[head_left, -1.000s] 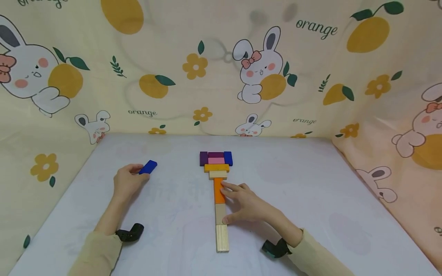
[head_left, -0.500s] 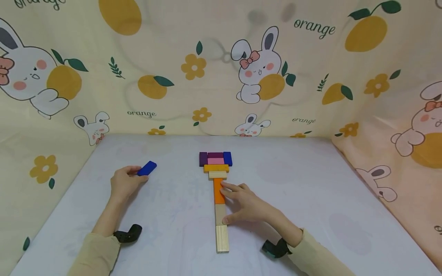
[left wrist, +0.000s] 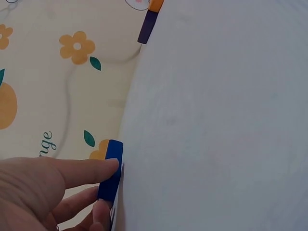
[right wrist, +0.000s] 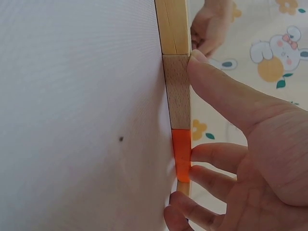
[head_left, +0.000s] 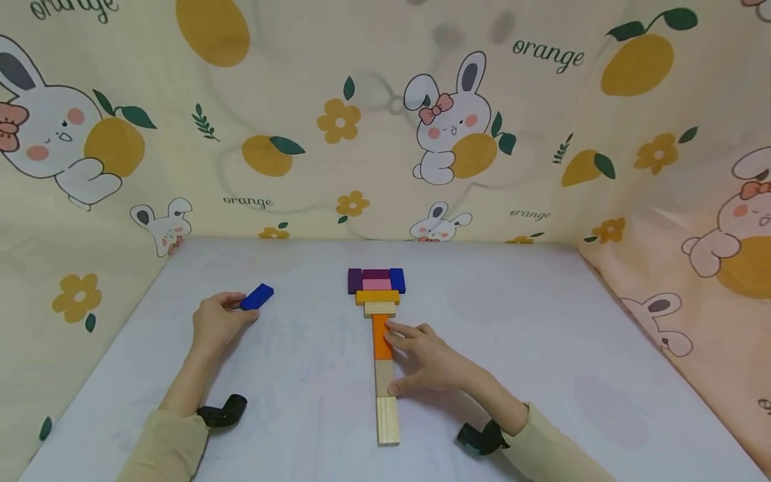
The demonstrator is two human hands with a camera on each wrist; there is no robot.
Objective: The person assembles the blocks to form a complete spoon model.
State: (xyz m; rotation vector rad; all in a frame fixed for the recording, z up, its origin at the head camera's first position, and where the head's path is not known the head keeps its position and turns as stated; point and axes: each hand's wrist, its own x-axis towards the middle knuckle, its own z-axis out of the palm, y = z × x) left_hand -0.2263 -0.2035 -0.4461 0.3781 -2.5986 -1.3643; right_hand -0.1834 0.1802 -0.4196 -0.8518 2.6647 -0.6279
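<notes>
My left hand (head_left: 218, 321) pinches a blue rectangular block (head_left: 257, 296) between thumb and fingers, at the left of the table. In the left wrist view the thumb lies across that blue block (left wrist: 113, 166). My right hand (head_left: 434, 358) rests beside a column of blocks, fingers spread and relaxed. Its fingertips touch the orange block (head_left: 382, 337) and its thumb tip is at the lower end of the plain wooden block (head_left: 383, 377). A longer pale wooden block (head_left: 388, 422) forms the near end of the column.
Above the column lie a short pale block (head_left: 379, 309) and a yellow block (head_left: 377, 297). Beyond them, pink (head_left: 377, 284) and purple (head_left: 355, 281) blocks sit with another blue block (head_left: 397, 280). A printed cloth (head_left: 361, 154) hangs behind the white table (head_left: 512, 301).
My left hand has shifted slightly left with the blue block. My right hand and the column of blocks keep their places, while the head view tilts a little.
</notes>
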